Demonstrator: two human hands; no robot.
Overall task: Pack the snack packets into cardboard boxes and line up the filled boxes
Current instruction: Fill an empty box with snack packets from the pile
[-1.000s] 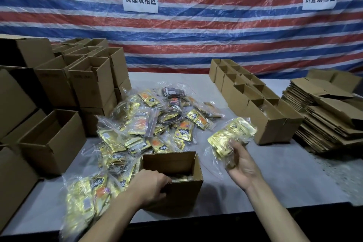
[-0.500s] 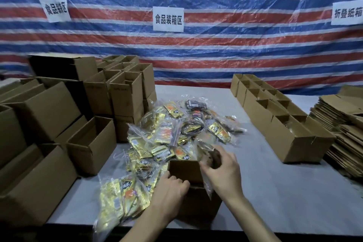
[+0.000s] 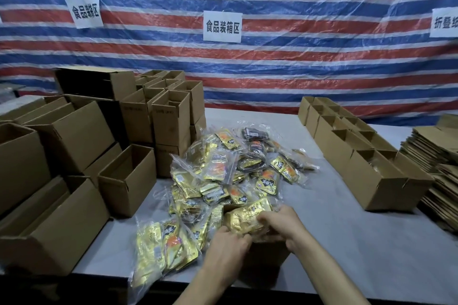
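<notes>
packet (image 3: 244, 218) in left hand (image 3: 226, 246), right hand (image 3: 280, 224)

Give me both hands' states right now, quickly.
Left hand: fingers curled at the rim of the small brown cardboard box; what it grips cannot be told.
Right hand: holding the clear plastic bag of gold snack packets.

table (image 3: 347, 242) | centre: snack packets (image 3: 230, 176) (loose heap) | left: open boxes (image 3: 126, 181) | right: box row (image 3: 359, 163) | front: one box (image 3: 262, 255)
</notes>
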